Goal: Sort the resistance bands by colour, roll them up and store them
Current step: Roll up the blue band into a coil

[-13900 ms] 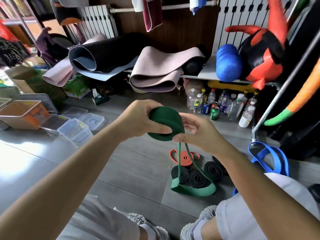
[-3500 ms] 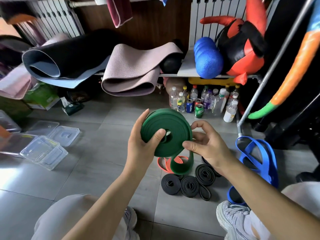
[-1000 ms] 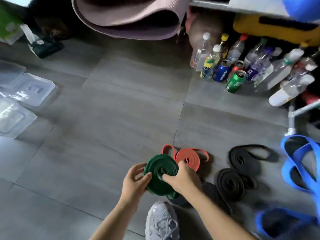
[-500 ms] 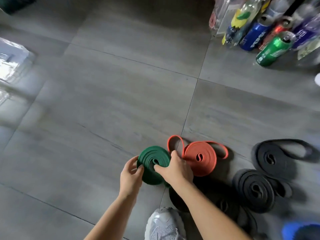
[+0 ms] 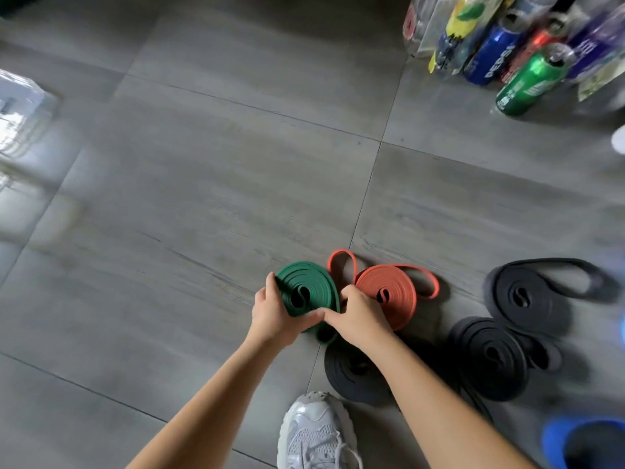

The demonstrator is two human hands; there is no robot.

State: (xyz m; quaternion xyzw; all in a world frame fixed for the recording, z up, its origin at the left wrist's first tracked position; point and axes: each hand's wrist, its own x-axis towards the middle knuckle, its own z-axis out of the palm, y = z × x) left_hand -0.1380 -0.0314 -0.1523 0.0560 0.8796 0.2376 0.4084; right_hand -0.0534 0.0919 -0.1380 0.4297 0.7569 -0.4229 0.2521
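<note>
The green rubber resistance band (image 5: 306,292) is wound into a flat spiral coil with a small open eye at its middle. It lies on the grey tiled floor (image 5: 203,198), just beside an orange rubber coil (image 5: 389,299) with loose loops. The left hand (image 5: 274,316) curls its fingers round the coil's left rim. The right hand (image 5: 358,316) pinches the near right edge, and the two thumbs meet. A short green tail pokes out beneath the hands.

The right forearm covers part of a black rubber coil (image 5: 351,374). A blue band (image 5: 581,441) and a white mesh sneaker (image 5: 318,434) are cut off by the frame, and the edges are blurred.

A blue can (image 5: 490,55) reads "PEPSI". The white lettering on the green can (image 5: 531,82) is unreadable.
</note>
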